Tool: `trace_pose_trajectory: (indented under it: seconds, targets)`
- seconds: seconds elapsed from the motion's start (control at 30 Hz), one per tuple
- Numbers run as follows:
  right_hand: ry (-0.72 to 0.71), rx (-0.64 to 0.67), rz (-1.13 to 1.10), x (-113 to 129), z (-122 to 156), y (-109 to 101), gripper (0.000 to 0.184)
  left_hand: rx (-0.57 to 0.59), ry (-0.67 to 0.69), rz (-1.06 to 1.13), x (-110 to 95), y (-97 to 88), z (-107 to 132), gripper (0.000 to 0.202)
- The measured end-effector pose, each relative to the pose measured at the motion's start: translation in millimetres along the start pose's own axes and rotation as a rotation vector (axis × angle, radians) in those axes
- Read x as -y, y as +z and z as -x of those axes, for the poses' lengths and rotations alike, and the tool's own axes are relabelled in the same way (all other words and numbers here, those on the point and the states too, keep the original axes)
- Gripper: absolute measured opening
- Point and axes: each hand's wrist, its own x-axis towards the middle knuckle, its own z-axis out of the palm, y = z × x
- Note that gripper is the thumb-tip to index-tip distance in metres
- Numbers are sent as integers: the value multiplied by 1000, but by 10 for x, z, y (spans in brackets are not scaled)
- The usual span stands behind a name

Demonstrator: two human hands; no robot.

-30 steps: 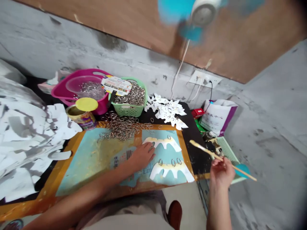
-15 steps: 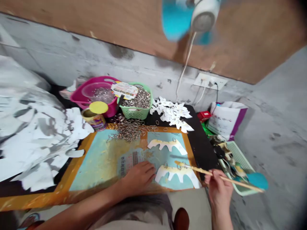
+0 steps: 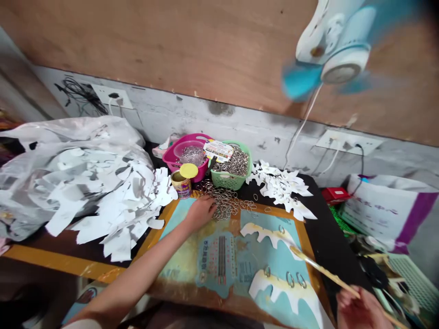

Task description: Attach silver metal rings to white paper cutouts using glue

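Plywood panel over a stained concrete wall, black counter below. Far left, heaped white paper scraps; next, a pink basin and a green basket of metal rings. Left hand, fingers loosely open, touching loose rings at the top edge of a painted board. Farther right, white paper arches on the board; a wooden stick angled over them, right hand with fingers closed around it at the bottom edge of view.

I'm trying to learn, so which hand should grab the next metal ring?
Probably the left hand: it is right at the loose metal rings, while the right hand is busy gripping a wooden stick.
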Motion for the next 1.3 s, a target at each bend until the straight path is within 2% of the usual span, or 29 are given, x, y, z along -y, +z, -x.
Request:
trace_pose_trajectory:
  seconds: [0.13, 0.33, 0.43, 0.5, 0.57, 0.7, 0.83, 0.97, 1.1, 1.3]
  targets:
    - [5, -17, 2, 25, 28, 61, 16, 53, -68, 92, -91, 84, -82, 11]
    - [-19, -15, -16, -16, 14, -9, 15, 84, -168, 332, 19, 16, -125, 8]
    - [31, -44, -90, -60, 16, 23, 18, 106, -177, 445, -54, -13, -107, 20]
    - [57, -68, -151, -58, 35, 76, 21, 151, -162, 525, -189, 18, -64, 29]
    - [57, -86, -206, -34, 58, 122, 23, 223, -135, 606, -378, 106, -2, 30]
    - [37, -110, -206, 20, 94, 99, 24, 371, -82, 713, -834, 410, 141, 22]
    - [22, -121, -184, 57, 137, -31, 23, 444, -10, 690, -1274, 698, 246, 12]
    - [15, -130, -184, 74, 170, -137, 22, 460, 81, 601, -1612, 816, 308, 13]
    - [30, -156, -195, 81, 184, -190, 21, 499, 159, 544, -1824, 867, 356, 28]
    - [51, -186, -218, 89, 183, -221, 20, 538, 184, 498, -1945, 973, 402, 27]
